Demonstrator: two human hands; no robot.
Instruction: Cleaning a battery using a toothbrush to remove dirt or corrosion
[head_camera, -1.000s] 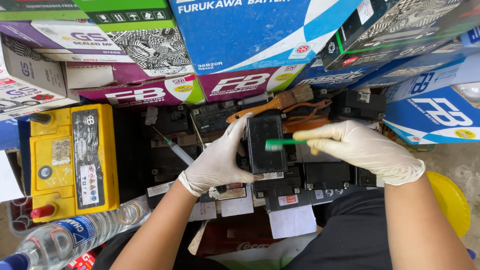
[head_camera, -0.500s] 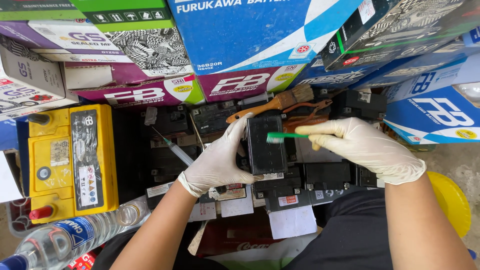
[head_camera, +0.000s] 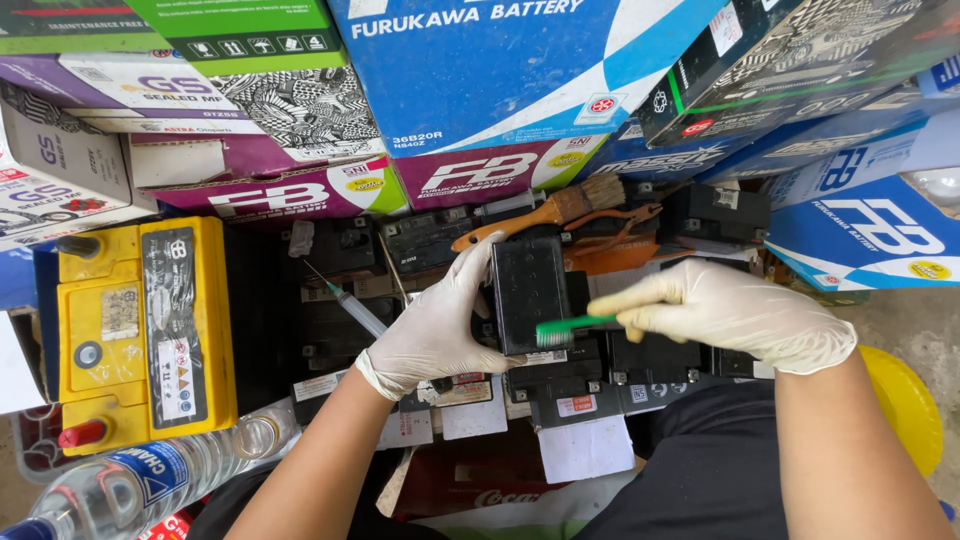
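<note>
Small black battery (head_camera: 530, 290) upright in gloved left hand (head_camera: 435, 330), green toothbrush (head_camera: 572, 326) level, bristles at battery's lower right corner, handle buried in grasping right hand (head_camera: 725, 315).

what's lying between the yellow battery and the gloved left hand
In the head view, a syringe lies slanted on the dark batteries between the yellow battery and the left hand, which holds a small black battery.

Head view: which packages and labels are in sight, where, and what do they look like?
Blue carton: top centre, large, blue and white.
Magenta carton: beneath it, long.
Patterned carton: upper left, black-and-white.
Yellow battery: left, dark label strip.
Plastic bottle: bottom left, clear, blue label.
</note>
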